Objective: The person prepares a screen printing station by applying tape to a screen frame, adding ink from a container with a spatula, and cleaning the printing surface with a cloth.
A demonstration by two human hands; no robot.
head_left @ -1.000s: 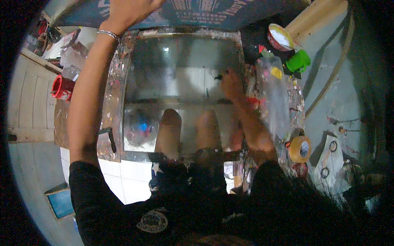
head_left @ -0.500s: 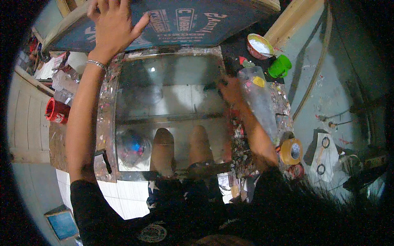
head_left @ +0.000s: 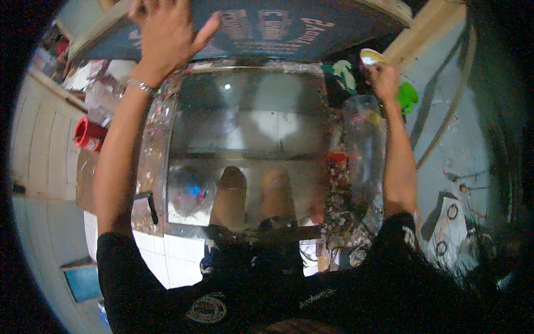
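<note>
A tilted printing screen [head_left: 250, 34], dark blue mesh with pale lettering in a wooden frame, stands raised at the far side. My left hand [head_left: 167, 42] rests against its left part, fingers spread and thumb stretched out. Below it lies a glass plate [head_left: 245, 133] set in the worktable, reflecting light and showing my knees. Far right, my right hand [head_left: 385, 82] is at the near rim of a small bowl [head_left: 371, 55], its fingers curled in. The hand hides what they may hold. A pale green cloth [head_left: 346, 77] lies left of the bowl.
A green mug [head_left: 408, 98] stands right of my right wrist. A clear plastic bottle-like thing [head_left: 361, 145] lies on the paint-spattered table edge [head_left: 347, 209]. At left are a red container [head_left: 90, 133] and a black-handled tool [head_left: 153, 207].
My right hand has moved from the glass plate's right edge up and right to the bowl. A cloth now lies beside the bowl. My left hand stays on the printing screen.
</note>
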